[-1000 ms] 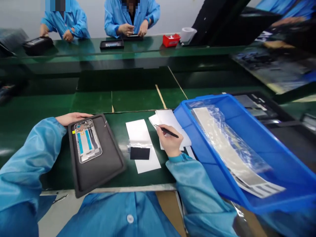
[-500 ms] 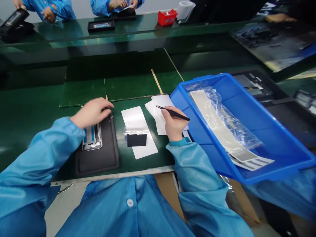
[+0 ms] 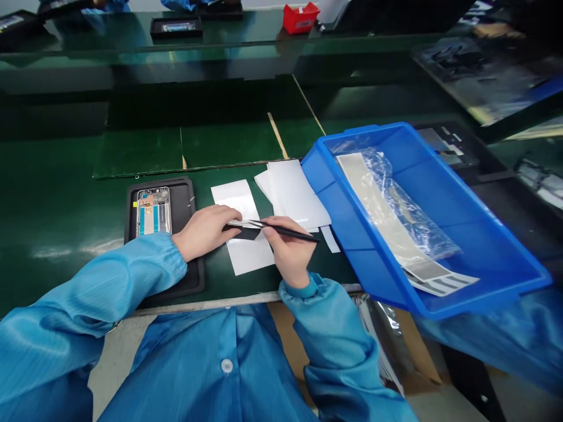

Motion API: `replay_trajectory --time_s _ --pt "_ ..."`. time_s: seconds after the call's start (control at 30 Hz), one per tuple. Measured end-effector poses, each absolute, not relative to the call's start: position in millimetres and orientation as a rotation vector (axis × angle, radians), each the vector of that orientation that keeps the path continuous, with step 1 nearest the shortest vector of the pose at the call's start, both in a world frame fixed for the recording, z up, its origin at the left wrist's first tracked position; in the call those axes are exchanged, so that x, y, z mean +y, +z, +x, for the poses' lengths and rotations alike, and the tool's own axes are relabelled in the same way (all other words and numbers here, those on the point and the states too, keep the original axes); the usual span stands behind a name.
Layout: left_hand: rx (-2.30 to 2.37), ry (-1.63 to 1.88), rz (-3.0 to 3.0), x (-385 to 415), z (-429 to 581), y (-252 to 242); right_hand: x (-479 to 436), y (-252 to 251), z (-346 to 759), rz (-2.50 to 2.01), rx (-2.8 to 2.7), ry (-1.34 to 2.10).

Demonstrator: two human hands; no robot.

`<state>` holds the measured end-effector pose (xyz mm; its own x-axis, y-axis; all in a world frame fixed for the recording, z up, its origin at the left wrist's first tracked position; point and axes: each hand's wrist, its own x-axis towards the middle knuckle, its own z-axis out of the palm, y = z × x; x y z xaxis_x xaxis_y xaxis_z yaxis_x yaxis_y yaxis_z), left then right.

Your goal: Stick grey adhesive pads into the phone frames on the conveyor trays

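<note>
At the near edge of the green bench mat (image 3: 141, 153), black fine-tipped tweezers (image 3: 285, 232) are pinched pen-fashion between thumb and fingers of the right hand (image 3: 288, 251). The tweezer tips are directed left, onto the black patch (image 3: 243, 233), and whether they are closed on it cannot be told. The left hand (image 3: 204, 232) is held with fingers pressed together, its fingertips touching or just over that patch, partly hiding it. The patch is laid on a white backing strip (image 3: 241, 234), with a thin clear film visible at its upper edge. Just right of the strip, a stack of white sheets (image 3: 292, 193) is lying beside a blue plastic bin (image 3: 334, 199); a silver-coloured strip (image 3: 367, 190) and a clear plastic bag (image 3: 396, 202) are held in the bin. To the left, a phone frame (image 3: 153, 212) is seated in a black tray (image 3: 185, 202), beneath the left sleeve's cuff.
</note>
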<state>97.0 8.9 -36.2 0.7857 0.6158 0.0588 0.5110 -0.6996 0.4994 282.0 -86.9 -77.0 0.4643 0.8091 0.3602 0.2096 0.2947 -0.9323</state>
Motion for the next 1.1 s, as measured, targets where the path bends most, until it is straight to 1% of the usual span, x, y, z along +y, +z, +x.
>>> replay_trajectory --time_s 0.4,0.57,1.1 --pt "0.922 0.487 2.256 2.0 100.0 -35.5 -92.5 -78.4 282.3 -1.219 -1.300 0.320" --pt "0.935 0.519 2.226 1.6 99.7 -37.5 -91.0 -79.0 282.1 -1.201 -1.317 0.327" --pt "0.953 0.464 2.257 1.3 101.1 -38.3 -89.4 -76.9 280.6 -1.255 -1.273 0.369"
